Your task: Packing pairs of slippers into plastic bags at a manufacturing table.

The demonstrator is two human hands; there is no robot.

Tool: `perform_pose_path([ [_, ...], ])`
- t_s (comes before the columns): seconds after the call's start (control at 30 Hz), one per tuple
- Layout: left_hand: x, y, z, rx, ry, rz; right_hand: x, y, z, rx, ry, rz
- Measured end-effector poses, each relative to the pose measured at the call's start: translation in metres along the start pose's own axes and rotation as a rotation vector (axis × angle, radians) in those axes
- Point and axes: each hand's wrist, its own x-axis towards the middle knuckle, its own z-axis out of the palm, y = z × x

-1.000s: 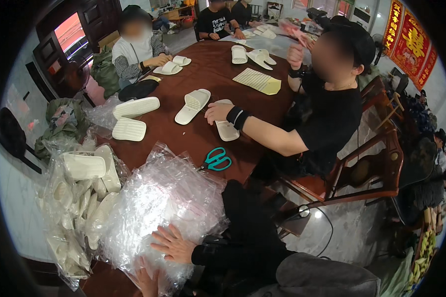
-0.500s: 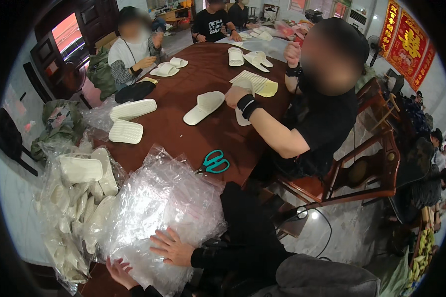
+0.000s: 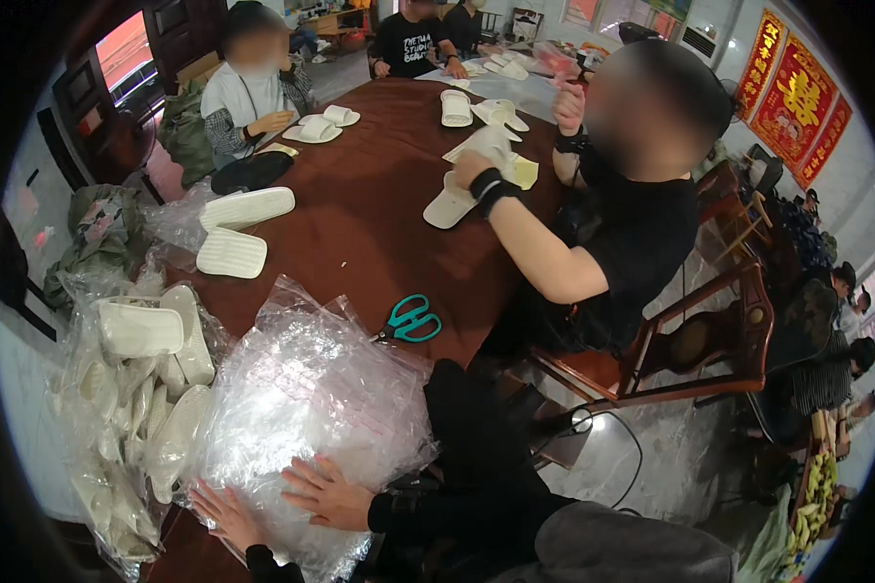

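Observation:
My right hand (image 3: pixel 329 494) lies with fingers spread on a stack of clear plastic bags (image 3: pixel 306 398) at the near edge of the table. Lower left, my left hand (image 3: pixel 228 517) rests its open fingers on the stack's near left edge. Neither hand grips anything. The bags are shiny and crinkled, and their far corners stick up. Just beyond their right corner are teal-handled scissors (image 3: pixel 413 321). Close to the left of the stack, a large clear bag holds several cream slippers (image 3: pixel 180 437).
Two cream soles (image 3: pixel 233 253) lie on the brown table cover (image 3: pixel 350 223). At the right, a co-worker's hand (image 3: pixel 473 170) is on cream slippers (image 3: pixel 449 202) beside yellow paper (image 3: pixel 525 173). Another person sits far left near a slipper pair (image 3: pixel 323 123). A wooden chair (image 3: pixel 700 340) stands at right.
My left hand has moved up and flattened onto the edge of the bags. The co-worker at the right has shifted a slipper from the table's middle toward themselves. The view has moved slightly.

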Motion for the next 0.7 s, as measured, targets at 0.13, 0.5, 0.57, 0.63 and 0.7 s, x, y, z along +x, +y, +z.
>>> perform_pose_path([
  [0.13, 0.003, 0.003, 0.011, 0.030, -0.046, -0.021, -0.015, -0.009, -0.030, -0.048, -0.118, 0.012],
  [0.5, 0.009, -0.012, 0.023, 0.136, -0.016, -0.036, 0.027, -0.051, -0.081, -0.160, -0.121, 0.027],
  [0.57, 0.017, -0.053, 0.032, -0.399, 0.054, 0.041, 0.077, -0.084, -0.046, -0.139, -0.016, 0.033],
  [0.63, -0.027, 0.066, -0.036, 0.325, -0.186, -0.014, 0.104, -0.070, -0.006, 0.058, 0.187, -0.030],
  [0.7, -0.023, 0.091, -0.049, 1.105, -0.385, -0.135, 0.129, -0.065, 0.038, 0.119, 0.125, -0.156],
])
